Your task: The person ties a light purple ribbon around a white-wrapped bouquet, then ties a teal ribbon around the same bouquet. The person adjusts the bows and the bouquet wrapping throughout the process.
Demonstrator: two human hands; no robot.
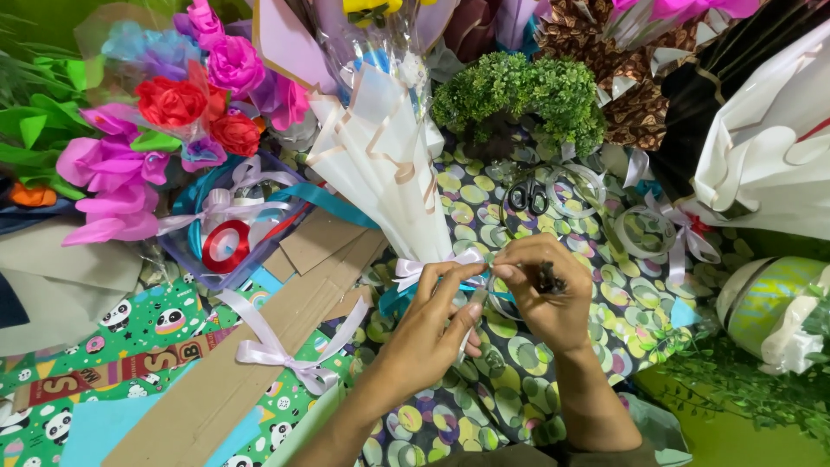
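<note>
A bouquet wrapped in cream paper (380,164) lies on a green-dotted cloth (553,380), its narrow end toward me. A white ribbon bow (424,266) with a teal ribbon under it is tied at the neck. My left hand (432,324) pinches the ribbon at the neck. My right hand (540,290) is closed around the dark stems (546,278) at the bouquet's base, thumb and finger touching the knot.
Black scissors (527,195) and clear tape rolls (644,232) lie beyond the hands. A tray holds a red ribbon spool (226,246). Paper flowers (173,112) sit at left, a green shrub ball (519,95) behind, cardboard strips (251,355) and a spare white bow (277,350) at lower left.
</note>
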